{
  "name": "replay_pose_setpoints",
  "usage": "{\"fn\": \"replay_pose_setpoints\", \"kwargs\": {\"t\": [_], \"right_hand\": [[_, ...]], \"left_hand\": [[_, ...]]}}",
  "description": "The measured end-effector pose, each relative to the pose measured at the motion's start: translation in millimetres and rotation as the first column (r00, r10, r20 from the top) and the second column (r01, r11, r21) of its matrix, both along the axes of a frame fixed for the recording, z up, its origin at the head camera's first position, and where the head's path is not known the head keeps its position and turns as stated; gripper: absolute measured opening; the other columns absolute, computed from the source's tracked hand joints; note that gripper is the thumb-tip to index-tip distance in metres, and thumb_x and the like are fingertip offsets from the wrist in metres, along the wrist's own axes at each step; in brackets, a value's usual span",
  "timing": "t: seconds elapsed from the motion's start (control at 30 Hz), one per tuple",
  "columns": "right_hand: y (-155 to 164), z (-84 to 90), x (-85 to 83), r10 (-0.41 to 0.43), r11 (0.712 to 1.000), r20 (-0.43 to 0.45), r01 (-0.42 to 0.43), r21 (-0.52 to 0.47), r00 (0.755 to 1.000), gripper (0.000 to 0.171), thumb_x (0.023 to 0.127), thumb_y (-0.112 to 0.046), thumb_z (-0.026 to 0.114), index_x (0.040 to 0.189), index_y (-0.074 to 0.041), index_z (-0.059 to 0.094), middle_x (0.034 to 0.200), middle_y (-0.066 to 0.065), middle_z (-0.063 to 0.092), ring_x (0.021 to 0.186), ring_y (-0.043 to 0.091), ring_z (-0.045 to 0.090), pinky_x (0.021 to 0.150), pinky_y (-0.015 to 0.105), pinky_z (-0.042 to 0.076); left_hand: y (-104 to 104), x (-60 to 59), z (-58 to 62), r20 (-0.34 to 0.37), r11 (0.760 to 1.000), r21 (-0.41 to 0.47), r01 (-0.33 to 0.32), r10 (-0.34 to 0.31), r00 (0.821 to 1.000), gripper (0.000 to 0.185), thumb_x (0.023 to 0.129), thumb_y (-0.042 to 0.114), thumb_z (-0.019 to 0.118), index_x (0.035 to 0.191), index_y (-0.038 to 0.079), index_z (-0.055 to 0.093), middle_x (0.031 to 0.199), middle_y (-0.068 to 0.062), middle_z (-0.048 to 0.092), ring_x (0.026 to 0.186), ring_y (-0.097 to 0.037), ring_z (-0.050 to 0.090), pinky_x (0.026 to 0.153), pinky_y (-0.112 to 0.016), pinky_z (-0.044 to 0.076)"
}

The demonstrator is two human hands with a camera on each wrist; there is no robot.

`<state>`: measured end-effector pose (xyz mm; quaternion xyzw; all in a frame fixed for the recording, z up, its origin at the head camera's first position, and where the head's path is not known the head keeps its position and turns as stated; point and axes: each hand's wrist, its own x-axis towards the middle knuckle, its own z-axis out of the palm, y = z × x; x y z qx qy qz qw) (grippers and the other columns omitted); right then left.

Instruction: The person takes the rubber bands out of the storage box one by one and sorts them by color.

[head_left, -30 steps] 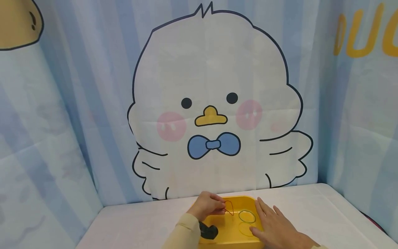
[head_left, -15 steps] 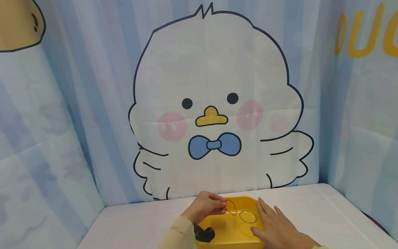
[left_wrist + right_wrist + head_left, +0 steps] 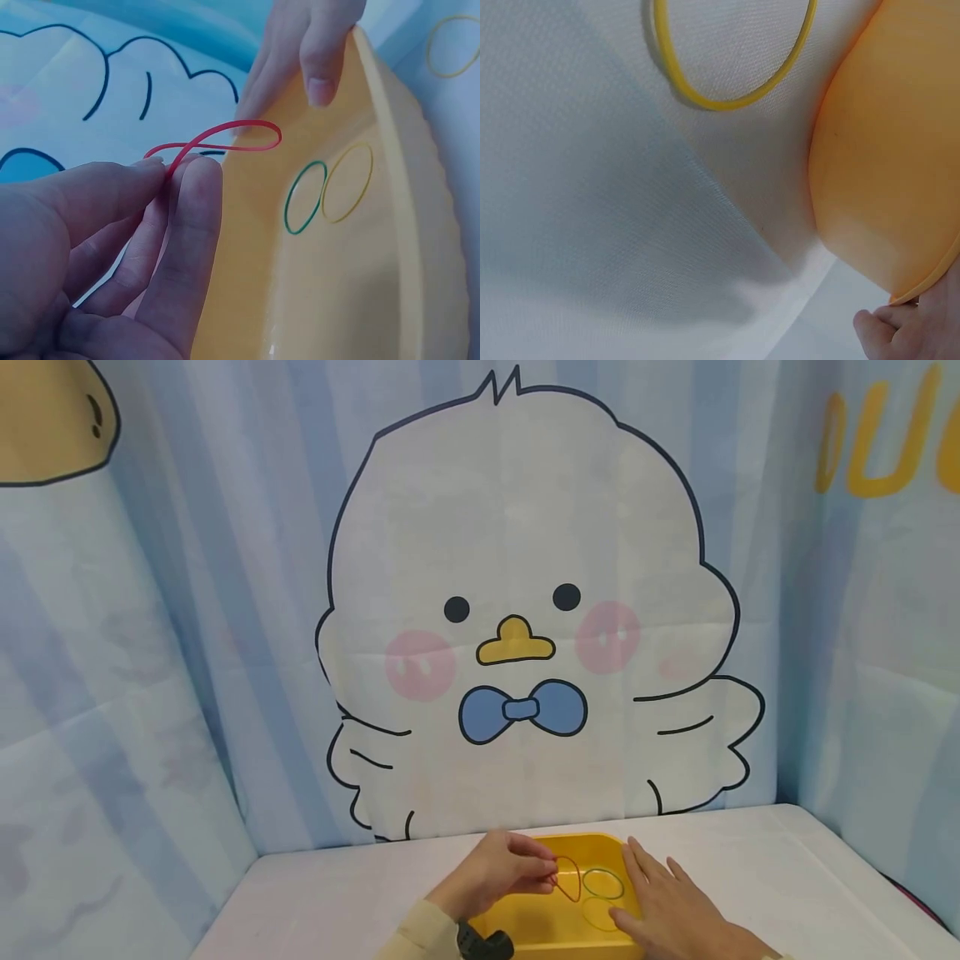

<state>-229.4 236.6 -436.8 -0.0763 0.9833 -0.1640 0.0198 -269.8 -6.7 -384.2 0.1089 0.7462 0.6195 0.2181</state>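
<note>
The left hand (image 3: 501, 875) pinches a red band (image 3: 225, 142) between thumb and fingertips (image 3: 196, 180), and the loop hangs free over the far left part of the yellow tray (image 3: 577, 841). The grip looks very light and takes only one end of the loop, so in my judgement the band could slip out or snap away if the fingers relax or pull it tight, and a thin band that jumps may land outside the tray. The right hand (image 3: 667, 910) lies flat and holds nothing; its straight fingers rest along the right rim of the tray, and one fingertip shows over the edge in the left wrist view. If this hand lifts or pushes to the side, the light tray could slide on the bench (image 3: 750, 852), because nothing else seems to keep it in place. Inside the tray a green band (image 3: 603, 883) and a yellow band (image 3: 600, 913) lie just beside each other on the floor, near the right hand. When the red band comes down on them, it might hook one and drag it along. The right wrist view shows another yellow loop (image 3: 731, 56) on the white cloth outside the tray, near its wall.
</note>
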Motion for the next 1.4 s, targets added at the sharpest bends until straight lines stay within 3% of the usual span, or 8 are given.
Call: {"fn": "replay_pose_setpoints", "kwargs": {"t": [0.37,0.67,0.87,1.0,1.23,1.4], "right_hand": [[1,-0.7,0.5,0.007,1.000,0.017,-0.006,-0.016,1.000,0.095,0.088,-0.061,0.057,0.151,0.006,0.031,0.161,0.023,0.027,0.143,0.043,0.035,0.116,0.070,0.016],[1,-2.0,-0.1,0.006,1.000,0.010,-0.006,-0.018,1.000,0.094,0.089,-0.060,0.057,0.150,0.007,0.032,0.160,0.024,0.028,0.143,0.043,0.035,0.116,0.070,0.016],[1,-1.6,-0.3,-0.001,1.000,0.011,0.001,-0.017,1.000,0.095,0.089,-0.061,0.056,0.151,0.006,0.031,0.161,0.022,0.027,0.142,0.043,0.036,0.116,0.070,0.016],[1,-1.5,0.4,0.004,1.000,0.005,-0.004,-0.017,1.000,0.094,0.089,-0.061,0.056,0.151,0.006,0.031,0.161,0.023,0.027,0.142,0.043,0.036,0.116,0.070,0.016],[3,-2.0,1.4,0.009,1.000,-0.001,-0.009,-0.018,1.000,0.094,0.090,-0.061,0.055,0.151,0.006,0.031,0.161,0.023,0.027,0.142,0.043,0.036,0.115,0.071,0.017],[3,-2.1,1.4,0.011,1.000,-0.001,-0.011,-0.018,1.000,0.094,0.090,-0.060,0.056,0.151,0.007,0.030,0.161,0.023,0.026,0.142,0.043,0.036,0.115,0.071,0.016]], "left_hand": [[-2,21.9,0.2,0.032,1.000,0.030,0.009,-0.010,0.999,0.015,0.087,0.008,0.072,0.100,0.001,0.075,0.089,-0.010,0.076,0.077,-0.016,0.073,0.075,-0.032,0.061],[-8,39.9,-1.4,0.063,0.999,-0.037,-0.002,0.005,0.998,0.014,0.085,0.009,0.073,0.097,0.005,0.075,0.091,-0.010,0.076,0.076,-0.014,0.073,0.074,-0.029,0.061],[-16,50.0,-7.6,0.091,0.995,-0.095,0.003,0.006,0.996,0.015,0.084,0.013,0.074,0.098,0.007,0.076,0.090,-0.007,0.077,0.075,-0.013,0.072,0.075,-0.027,0.060],[-23,56.9,-11.4,0.095,0.986,-0.159,0.052,-0.037,0.995,0.018,0.084,0.021,0.076,0.099,0.011,0.077,0.090,-0.001,0.077,0.076,-0.012,0.070,0.079,-0.028,0.060],[-26,63.4,-23.5,0.137,0.977,-0.185,0.102,-0.078,0.988,0.019,0.085,0.027,0.074,0.098,0.013,0.076,0.089,0.000,0.075,0.077,-0.013,0.066,0.078,-0.031,0.060],[-24,65.5,-30.8,0.101,0.974,-0.196,0.114,-0.095,0.990,0.015,0.087,0.025,0.074,0.095,0.013,0.077,0.087,0.001,0.075,0.077,-0.011,0.066,0.075,-0.031,0.059]]}}
